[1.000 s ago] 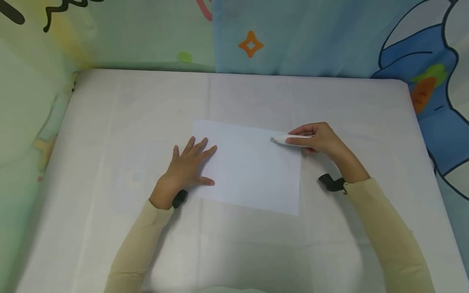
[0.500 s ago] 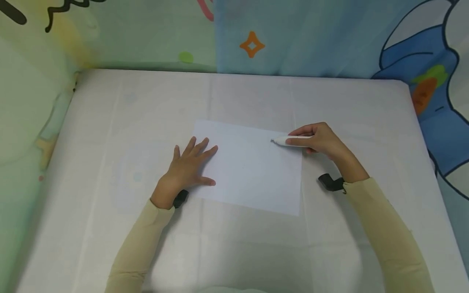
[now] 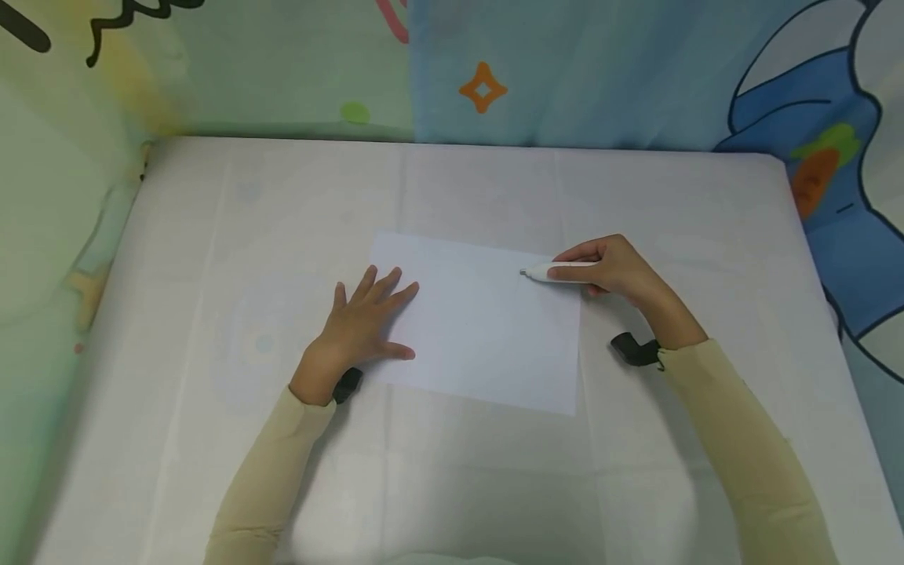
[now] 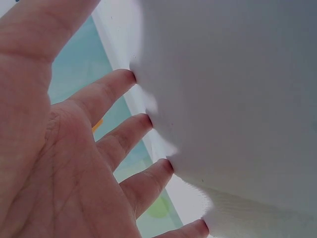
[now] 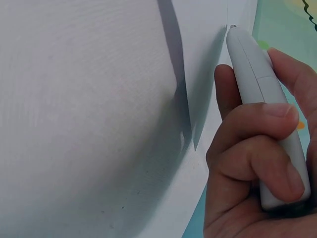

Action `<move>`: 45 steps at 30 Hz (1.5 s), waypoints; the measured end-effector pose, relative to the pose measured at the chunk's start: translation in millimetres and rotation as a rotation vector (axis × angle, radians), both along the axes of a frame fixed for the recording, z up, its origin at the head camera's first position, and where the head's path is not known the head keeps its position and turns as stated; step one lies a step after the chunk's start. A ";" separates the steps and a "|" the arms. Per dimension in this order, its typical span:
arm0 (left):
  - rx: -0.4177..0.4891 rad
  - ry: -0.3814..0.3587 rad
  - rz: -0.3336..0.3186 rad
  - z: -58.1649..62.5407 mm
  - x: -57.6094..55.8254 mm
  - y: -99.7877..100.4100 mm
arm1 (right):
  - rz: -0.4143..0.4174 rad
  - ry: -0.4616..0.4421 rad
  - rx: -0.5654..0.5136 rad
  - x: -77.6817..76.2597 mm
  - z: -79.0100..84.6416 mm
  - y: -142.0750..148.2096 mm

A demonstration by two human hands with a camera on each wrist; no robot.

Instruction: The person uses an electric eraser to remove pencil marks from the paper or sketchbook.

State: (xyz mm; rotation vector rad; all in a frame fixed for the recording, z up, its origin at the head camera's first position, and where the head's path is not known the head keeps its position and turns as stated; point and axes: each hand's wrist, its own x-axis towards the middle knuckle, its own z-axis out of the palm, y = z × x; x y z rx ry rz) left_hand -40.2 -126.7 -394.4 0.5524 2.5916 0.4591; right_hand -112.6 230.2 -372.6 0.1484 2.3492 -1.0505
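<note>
On the table lies a blank white sheet of paper, slightly turned. My left hand rests on its left side, fingers spread; the fingertips touch the surface in the left wrist view. My right hand holds a thick white pen-shaped tool over the sheet's upper right corner. Its small metal tip points left, at or just above the paper; I cannot tell if it touches. In the right wrist view, curled fingers wrap around the tool's body, and a paper corner shows beside it.
A white cloth covers the table. Behind it hangs a green and blue printed curtain, which also runs along the left side. Black wrist cameras sit at both sleeve cuffs.
</note>
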 end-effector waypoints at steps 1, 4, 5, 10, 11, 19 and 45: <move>0.000 -0.002 0.000 0.0 -0.1 0.2 | -0.003 0.000 -0.006 -0.1 0.1 -0.2; -0.001 -0.004 -0.002 -0.1 -0.7 0.8 | -0.005 0.000 -0.014 0.1 0.7 -0.3; -0.003 -0.003 -0.003 0.0 -0.7 0.9 | -0.006 -0.003 -0.013 0.3 1.0 -0.3; -0.016 -0.002 -0.011 0.3 -1.2 1.6 | 0.001 -0.010 0.017 1.0 0.0 1.4; -0.018 -0.002 -0.011 0.4 -1.2 1.6 | 0.002 -0.010 0.018 1.0 -0.6 1.7; -0.019 0.000 -0.009 2.4 0.4 0.8 | 0.002 -0.004 -0.012 -0.5 -2.5 0.2; -0.013 0.010 -0.012 3.8 1.7 0.7 | 0.002 -0.017 -0.001 1.6 3.9 -2.7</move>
